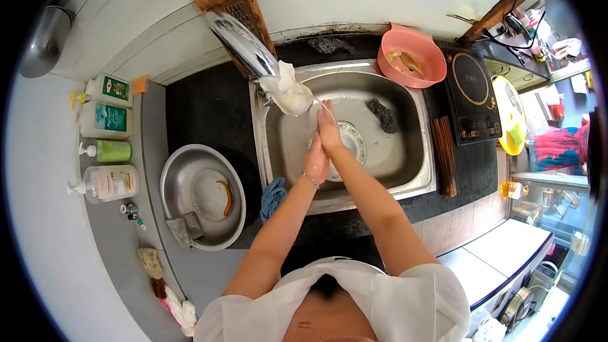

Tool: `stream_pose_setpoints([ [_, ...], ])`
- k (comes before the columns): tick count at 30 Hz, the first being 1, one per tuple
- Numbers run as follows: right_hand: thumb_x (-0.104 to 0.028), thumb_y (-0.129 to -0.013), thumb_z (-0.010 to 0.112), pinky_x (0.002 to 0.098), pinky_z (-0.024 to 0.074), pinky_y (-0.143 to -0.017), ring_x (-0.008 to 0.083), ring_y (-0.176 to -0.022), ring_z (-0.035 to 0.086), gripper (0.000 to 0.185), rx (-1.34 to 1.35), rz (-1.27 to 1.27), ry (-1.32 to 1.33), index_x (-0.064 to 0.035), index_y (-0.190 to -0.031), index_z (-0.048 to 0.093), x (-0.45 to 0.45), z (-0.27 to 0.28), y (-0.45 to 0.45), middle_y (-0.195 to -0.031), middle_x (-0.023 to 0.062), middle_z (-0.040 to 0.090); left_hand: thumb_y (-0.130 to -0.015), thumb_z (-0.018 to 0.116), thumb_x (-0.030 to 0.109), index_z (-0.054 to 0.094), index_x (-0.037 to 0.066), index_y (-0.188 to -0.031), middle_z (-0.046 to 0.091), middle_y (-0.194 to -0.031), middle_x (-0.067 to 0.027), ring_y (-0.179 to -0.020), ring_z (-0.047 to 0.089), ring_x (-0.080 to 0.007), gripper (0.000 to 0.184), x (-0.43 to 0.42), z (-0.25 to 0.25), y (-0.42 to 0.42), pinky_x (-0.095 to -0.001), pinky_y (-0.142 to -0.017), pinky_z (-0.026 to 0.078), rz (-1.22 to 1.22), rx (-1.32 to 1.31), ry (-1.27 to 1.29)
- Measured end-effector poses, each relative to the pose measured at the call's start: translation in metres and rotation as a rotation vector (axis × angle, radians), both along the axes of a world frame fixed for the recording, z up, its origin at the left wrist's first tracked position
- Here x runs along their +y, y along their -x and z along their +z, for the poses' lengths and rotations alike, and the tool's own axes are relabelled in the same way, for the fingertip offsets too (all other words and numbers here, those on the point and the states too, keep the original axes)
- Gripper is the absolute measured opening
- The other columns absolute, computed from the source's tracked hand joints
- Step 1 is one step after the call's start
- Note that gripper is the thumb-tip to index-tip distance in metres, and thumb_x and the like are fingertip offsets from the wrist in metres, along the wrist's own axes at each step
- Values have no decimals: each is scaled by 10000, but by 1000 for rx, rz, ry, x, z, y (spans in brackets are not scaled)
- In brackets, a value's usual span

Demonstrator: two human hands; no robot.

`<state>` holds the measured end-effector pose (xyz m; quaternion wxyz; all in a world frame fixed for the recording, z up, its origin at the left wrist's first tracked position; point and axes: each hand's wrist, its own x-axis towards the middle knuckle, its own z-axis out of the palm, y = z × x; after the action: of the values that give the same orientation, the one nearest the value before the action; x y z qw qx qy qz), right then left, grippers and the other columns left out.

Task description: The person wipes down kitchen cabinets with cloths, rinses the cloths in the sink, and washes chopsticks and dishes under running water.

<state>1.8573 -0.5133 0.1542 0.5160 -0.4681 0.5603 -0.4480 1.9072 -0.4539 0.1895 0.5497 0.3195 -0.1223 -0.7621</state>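
My left hand, with a bracelet at its wrist, lies palm to palm against my right hand. Fingers on both are stretched out, and nothing shows between them. The hands are over the left half of the steel sink, just below a chrome tap whose spout is wrapped in white cloth. Beneath the hands, partly covered by them, a patterned plate rests in the basin. A dark scouring pad lies farther right in the sink.
Left of the sink stands a metal basin holding a curved reddish-yellow item. A blue cloth lies by the sink's edge. To the right are a pink bowl, a stick bundle and an induction cooker. Bottles line the left wall.
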Motion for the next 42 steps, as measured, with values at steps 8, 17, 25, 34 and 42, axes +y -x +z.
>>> stream_pose_setpoints([
  [8, -252, -872, 325, 295, 70, -1030, 277, -1279, 101, 518, -60, -2, -23, 31, -1290, 207, 10, 5, -1, -1368, 191, 137, -896, 253, 298, 154, 110, -1336, 195, -1368, -28, -1246, 194, -180, 488, 0, -7, -4, -315, -1022, 153, -60, -53, 21],
  [17, -380, -879, 274, 323, 104, -1026, 298, -1265, 135, 593, -59, 6, -111, 22, -1303, 171, 14, -14, -1, -1349, 208, 175, -902, 259, 281, 204, 146, -1331, 238, -1360, 21, -1224, 256, -154, 452, 0, 7, -3, -313, -998, 208, -66, -86, -33],
  [25, -527, -857, 179, 344, 114, -1020, 254, -1269, 138, 683, -569, -104, -483, -25, -1320, 153, 21, 36, 11, -1367, 155, 172, -851, 190, 542, 221, 93, -1317, 284, -1337, -38, -1228, 243, -178, 648, 8, -10, -17, -307, -1017, 140, -178, -15, 21],
  [34, -545, -849, 105, 342, 27, -1032, 225, -1281, 92, 680, -1074, -81, -300, -60, -1320, 181, 38, -9, 25, -1373, 96, 190, -788, 187, 645, 237, 30, -1295, 277, -1331, -126, -1237, 232, -207, 799, -2, -31, -42, -337, -1005, 148, 41, 227, -23],
  [42, -377, -894, 256, 379, 138, -1010, 259, -1252, 194, 541, -510, -172, -536, 3, -1279, 241, 29, 69, -5, -1334, 204, 217, -814, 233, 604, 347, 124, -1260, 446, -1190, -49, -1116, 367, -186, 665, 3, -18, -31, -319, -931, 277, -17, 185, -205],
])
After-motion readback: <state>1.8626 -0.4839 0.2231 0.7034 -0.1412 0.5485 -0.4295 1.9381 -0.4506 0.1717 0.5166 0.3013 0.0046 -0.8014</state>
